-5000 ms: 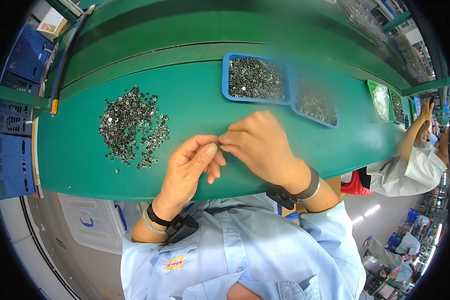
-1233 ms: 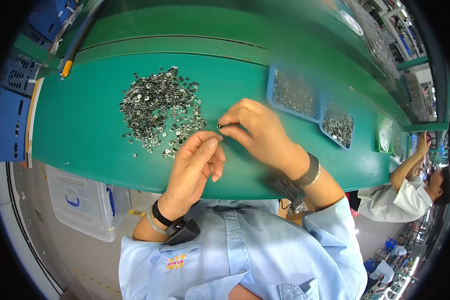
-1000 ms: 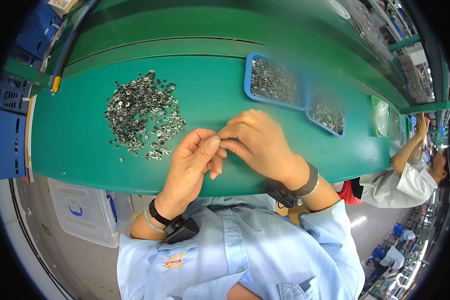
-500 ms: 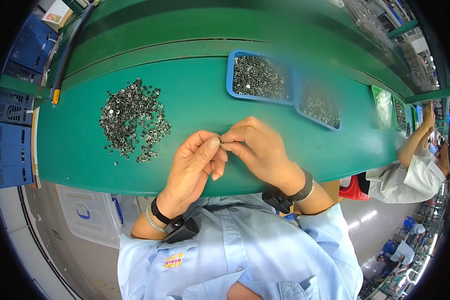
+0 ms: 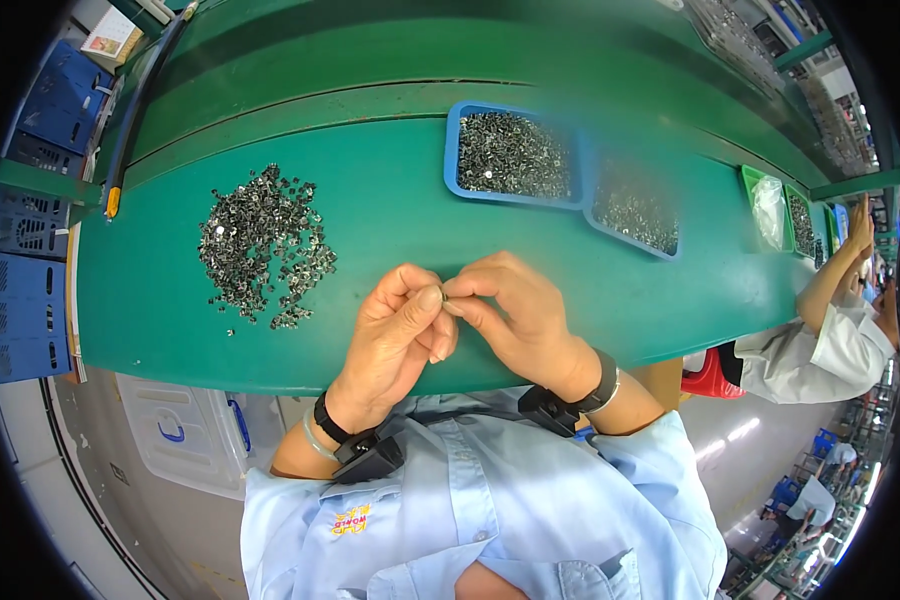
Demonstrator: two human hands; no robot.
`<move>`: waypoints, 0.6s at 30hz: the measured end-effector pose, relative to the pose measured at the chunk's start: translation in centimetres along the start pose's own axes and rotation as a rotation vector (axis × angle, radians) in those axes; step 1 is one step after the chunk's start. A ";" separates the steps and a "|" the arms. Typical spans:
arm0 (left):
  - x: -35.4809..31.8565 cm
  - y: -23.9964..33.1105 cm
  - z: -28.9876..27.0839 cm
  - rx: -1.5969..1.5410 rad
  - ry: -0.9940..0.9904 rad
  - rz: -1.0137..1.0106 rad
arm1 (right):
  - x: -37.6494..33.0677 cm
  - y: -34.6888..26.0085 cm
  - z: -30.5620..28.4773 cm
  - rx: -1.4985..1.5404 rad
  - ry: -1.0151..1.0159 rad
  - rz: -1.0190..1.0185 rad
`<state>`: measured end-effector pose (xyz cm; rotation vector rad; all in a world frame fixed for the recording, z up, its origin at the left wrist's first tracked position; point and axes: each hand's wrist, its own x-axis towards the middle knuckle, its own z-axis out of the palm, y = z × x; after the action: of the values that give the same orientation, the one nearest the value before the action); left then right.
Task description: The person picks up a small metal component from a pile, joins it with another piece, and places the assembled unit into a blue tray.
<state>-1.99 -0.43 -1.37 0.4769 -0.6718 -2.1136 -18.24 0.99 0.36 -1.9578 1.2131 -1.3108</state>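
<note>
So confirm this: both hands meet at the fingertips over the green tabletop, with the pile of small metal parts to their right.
Wrong side: the head view shows the pile of small metal parts to the left of the left hand and right hand, which do meet at the fingertips over the green tabletop.

Left hand [image 5: 394,326] and right hand [image 5: 519,312] pinch a small part [image 5: 444,296].

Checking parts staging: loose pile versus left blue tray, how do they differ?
The loose pile lies directly on the green tabletop; the left blue tray holds its parts inside a rim.
The pile's edge is ragged, with strays; the tray's fill follows its walls.
The pile is left of the left hand; the tray is beyond the right hand.
Both show small, shiny parts.
</note>
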 end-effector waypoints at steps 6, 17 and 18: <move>0.0 1.4 1.2 0.260 0.168 -0.049 | 0.7 0.4 -0.6 -0.166 -0.030 -0.101; -0.5 0.9 1.1 -0.156 -0.032 -0.074 | 0.2 -0.6 0.2 0.204 0.074 0.043; -0.6 0.8 1.1 -0.163 -0.019 -0.072 | 0.2 -0.7 0.3 0.203 0.073 0.043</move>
<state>-1.79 -0.04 0.06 0.3965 -0.4939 -2.2217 -17.68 1.12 0.88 -1.7464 1.1021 -1.4343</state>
